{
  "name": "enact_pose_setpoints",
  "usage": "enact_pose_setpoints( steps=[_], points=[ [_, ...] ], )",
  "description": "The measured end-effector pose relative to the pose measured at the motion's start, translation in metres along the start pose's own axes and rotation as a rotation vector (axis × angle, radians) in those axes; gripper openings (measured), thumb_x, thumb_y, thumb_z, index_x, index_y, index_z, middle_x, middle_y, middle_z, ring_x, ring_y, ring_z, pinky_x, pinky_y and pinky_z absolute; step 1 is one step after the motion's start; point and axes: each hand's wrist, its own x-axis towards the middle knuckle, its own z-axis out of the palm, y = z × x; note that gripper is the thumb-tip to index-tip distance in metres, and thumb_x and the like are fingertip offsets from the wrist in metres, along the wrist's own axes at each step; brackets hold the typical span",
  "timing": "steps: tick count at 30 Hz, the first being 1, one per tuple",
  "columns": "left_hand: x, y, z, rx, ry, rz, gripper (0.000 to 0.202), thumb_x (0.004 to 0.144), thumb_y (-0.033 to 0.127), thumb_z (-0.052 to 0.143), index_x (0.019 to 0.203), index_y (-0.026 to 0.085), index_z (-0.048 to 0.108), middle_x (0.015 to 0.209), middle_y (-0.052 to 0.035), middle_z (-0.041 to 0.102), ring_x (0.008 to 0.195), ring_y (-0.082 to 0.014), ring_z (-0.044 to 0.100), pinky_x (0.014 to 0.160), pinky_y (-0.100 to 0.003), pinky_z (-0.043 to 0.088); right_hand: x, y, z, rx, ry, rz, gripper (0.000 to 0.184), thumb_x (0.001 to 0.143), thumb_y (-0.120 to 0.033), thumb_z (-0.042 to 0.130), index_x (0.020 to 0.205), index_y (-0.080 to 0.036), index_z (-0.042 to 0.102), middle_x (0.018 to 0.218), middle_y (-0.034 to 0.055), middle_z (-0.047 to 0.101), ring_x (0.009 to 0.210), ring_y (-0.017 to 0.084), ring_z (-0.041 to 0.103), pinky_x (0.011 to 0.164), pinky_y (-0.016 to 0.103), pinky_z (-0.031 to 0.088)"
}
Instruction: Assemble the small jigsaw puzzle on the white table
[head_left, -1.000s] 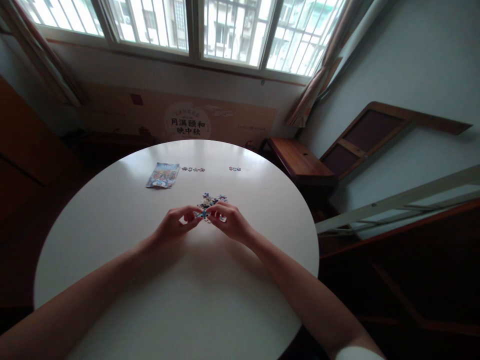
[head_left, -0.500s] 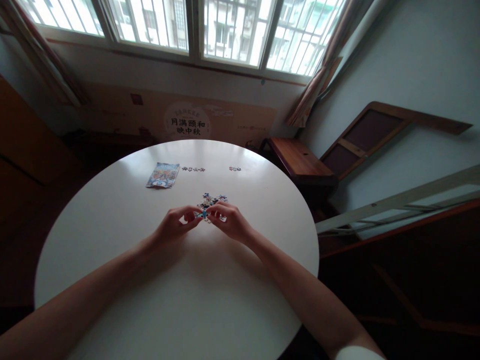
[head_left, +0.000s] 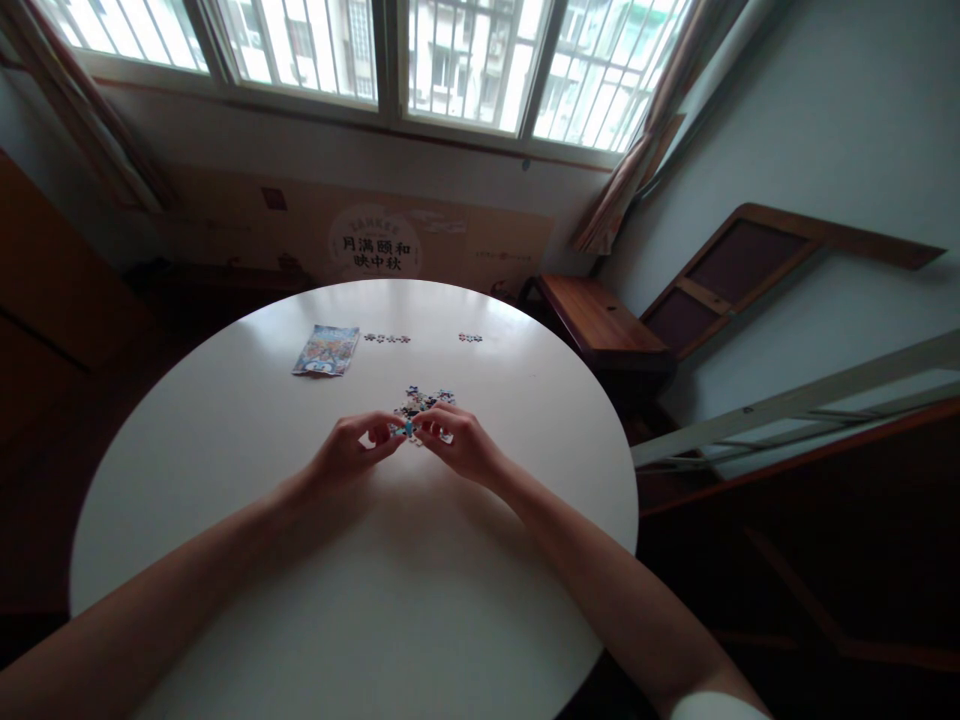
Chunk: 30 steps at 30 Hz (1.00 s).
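A small blue jigsaw puzzle piece (head_left: 409, 428) is pinched between my two hands, just in front of a loose pile of jigsaw puzzle pieces (head_left: 420, 402). My left hand (head_left: 358, 440) grips its left side with thumb and fingertips. From the right, my right hand (head_left: 454, 436) closes thumb and forefinger on it. Part of the pile is hidden behind my fingers. Whether one piece or two joined ones are in the pinch, I cannot make out.
The round white table (head_left: 360, 600) carries a picture packet (head_left: 327, 351) at the back left. Beside it lies a row of puzzle pieces (head_left: 387, 339), with a shorter row (head_left: 470, 338) farther right. A wooden bench (head_left: 600, 318) stands beyond the table's right edge.
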Motion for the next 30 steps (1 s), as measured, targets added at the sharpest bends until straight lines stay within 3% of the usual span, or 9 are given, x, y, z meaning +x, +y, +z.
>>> enact_pose_setpoints(
  steps=[30],
  points=[
    [-0.0015, -0.0029, 0.001, -0.002, -0.014, -0.024, 0.013, 0.082, 0.023, 0.061, 0.091, 0.016, 0.067, 0.057, 0.0048, 0.057, 0.05, -0.0059, 0.051, 0.054, -0.016, 0.044, 0.0002, -0.0013, -0.0011, -0.025, -0.035, 0.029, 0.011, 0.086, -0.02, 0.058, 0.094, -0.017, 0.065, 0.082, 0.0023, 0.061, 0.069, 0.01, 0.058, 0.067, 0.024, 0.048]
  ],
)
